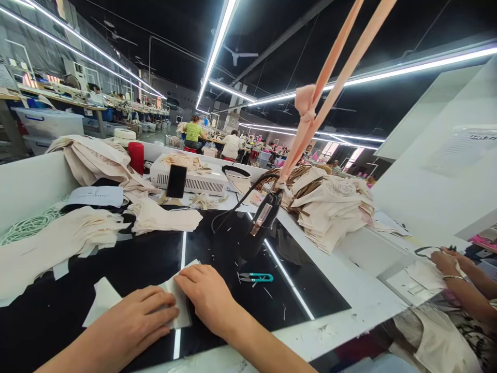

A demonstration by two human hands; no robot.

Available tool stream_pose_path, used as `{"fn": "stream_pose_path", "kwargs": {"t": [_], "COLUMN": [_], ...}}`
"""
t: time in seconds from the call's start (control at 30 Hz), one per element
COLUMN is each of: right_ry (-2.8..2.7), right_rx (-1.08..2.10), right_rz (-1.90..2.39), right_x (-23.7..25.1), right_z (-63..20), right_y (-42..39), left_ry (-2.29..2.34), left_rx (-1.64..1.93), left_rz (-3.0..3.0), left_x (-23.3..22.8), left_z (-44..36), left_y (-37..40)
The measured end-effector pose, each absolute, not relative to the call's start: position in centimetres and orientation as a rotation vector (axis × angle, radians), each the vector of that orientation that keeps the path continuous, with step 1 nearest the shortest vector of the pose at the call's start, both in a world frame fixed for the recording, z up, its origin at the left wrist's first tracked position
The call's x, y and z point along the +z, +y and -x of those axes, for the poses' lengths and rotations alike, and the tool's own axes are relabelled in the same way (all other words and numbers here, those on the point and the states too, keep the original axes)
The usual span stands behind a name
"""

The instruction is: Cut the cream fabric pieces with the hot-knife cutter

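A small cream fabric piece [180, 305] with a paler backing lies on a glossy black work surface [233, 300]. My left hand [142, 313] rests over its left side, fingers stretched out and slightly bent, pressing on it. Across its upper right lies my right hand [205, 290], fingers extended close together; its thumb is hidden. Another white piece [101, 300] is partly beneath my left hand. Teal thread snips [256, 277] lie to the right of my hands. Above them a dark handheld tool [267, 211] with a cord hangs from a knotted peach strap [306, 116].
Cream fabric pieces [58, 238] cover the left side, near green cord [33, 225]. Behind stand a phone [176, 181], a white box [209, 181] and a red thread cone [136, 157]. A fabric stack [330, 202] sits back right. A co-worker's hands [446, 259] hold fabric at far right.
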State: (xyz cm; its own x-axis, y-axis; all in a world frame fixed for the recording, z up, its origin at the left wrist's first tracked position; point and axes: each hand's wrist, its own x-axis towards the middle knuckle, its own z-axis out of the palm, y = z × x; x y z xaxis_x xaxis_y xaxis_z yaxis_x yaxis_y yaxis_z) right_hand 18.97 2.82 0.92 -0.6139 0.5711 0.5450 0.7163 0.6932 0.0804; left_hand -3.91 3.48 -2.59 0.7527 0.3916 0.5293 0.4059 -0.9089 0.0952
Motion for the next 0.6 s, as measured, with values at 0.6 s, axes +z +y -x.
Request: {"fn": "stream_pose_path", "kwargs": {"t": [0.6], "right_ry": [-1.179], "right_rx": [0.320], "right_rz": [1.084], "right_x": [8.3], "right_z": [-24.0], "right_y": [2.7], "left_ry": [-0.634], "left_rx": [-0.705], "left_rz": [3.283], "left_x": [0.4], "left_z": [3.2], "left_y": [2.8]}}
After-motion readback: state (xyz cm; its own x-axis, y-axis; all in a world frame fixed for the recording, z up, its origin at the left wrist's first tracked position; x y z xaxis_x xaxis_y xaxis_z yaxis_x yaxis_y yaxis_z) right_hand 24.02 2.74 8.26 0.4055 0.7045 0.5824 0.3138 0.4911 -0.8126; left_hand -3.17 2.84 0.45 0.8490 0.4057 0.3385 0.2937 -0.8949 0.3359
